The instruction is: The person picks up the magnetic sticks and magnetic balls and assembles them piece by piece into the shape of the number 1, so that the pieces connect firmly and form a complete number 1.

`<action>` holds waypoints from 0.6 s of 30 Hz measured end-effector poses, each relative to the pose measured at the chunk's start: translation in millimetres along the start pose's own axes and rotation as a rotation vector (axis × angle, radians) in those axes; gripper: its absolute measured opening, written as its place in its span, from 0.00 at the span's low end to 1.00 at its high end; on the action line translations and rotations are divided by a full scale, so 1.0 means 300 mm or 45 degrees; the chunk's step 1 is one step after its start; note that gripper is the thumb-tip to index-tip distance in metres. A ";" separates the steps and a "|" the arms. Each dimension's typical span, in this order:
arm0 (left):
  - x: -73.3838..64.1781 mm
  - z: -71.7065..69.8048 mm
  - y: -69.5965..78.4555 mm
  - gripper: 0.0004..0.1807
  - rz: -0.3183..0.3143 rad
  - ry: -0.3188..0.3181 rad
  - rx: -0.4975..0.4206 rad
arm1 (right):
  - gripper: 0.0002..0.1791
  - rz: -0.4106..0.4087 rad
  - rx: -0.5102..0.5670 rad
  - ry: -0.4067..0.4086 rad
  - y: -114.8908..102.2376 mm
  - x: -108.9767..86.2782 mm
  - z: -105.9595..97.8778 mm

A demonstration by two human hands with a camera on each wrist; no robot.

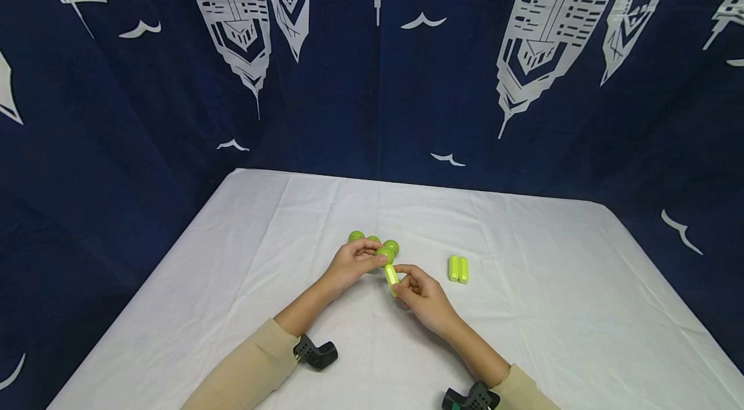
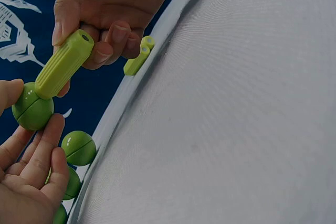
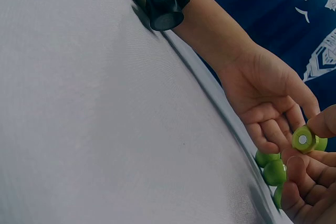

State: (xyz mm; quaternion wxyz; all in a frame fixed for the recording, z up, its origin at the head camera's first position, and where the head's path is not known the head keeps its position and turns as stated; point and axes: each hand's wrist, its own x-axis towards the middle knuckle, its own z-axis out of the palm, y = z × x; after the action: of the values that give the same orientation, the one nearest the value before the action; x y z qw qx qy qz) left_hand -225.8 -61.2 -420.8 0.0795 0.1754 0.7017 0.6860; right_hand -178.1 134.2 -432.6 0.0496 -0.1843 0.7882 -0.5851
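My left hand (image 1: 349, 265) pinches a green ball (image 2: 32, 113) between thumb and fingers. A ribbed yellow-green rod (image 2: 65, 64) is held by my right hand (image 1: 429, 302), pinched between thumb and fingers. One end of that rod meets the ball; the other end shows a small grey disc in the right wrist view. Just beyond my left hand, several more green balls (image 2: 79, 148) lie on the table, partly hidden by its fingers.
Two more yellow-green rods (image 1: 458, 269) lie side by side on the white-covered table (image 1: 558, 307), right of my hands. A dark blue cloth (image 1: 349, 113) with white building prints hangs behind the table. Each wrist wears a black camera mount (image 1: 316, 353).
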 end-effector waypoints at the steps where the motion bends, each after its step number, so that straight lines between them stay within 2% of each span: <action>1: -0.006 0.002 0.012 0.19 0.005 0.002 -0.003 | 0.20 0.003 0.006 0.000 0.001 0.000 0.001; 3: -0.012 0.005 0.023 0.19 0.008 0.009 -0.011 | 0.19 0.006 0.025 0.002 0.002 0.001 0.003; 10: 0.030 -0.006 -0.070 0.20 -0.018 0.018 -0.015 | 0.20 0.048 0.129 -0.017 0.010 0.003 0.002; 14: 0.027 -0.002 -0.076 0.20 0.004 0.022 -0.029 | 0.21 0.089 0.239 -0.039 0.010 0.004 0.000; 18: 0.025 -0.001 -0.072 0.20 0.004 0.013 -0.019 | 0.21 0.137 0.288 -0.038 0.006 0.002 0.000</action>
State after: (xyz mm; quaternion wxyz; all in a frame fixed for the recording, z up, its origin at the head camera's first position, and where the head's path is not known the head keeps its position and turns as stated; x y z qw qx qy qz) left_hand -235.8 -58.6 -441.2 0.0760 0.1723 0.6968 0.6921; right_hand -179.1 134.2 -434.2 0.1129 -0.1438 0.7250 -0.6640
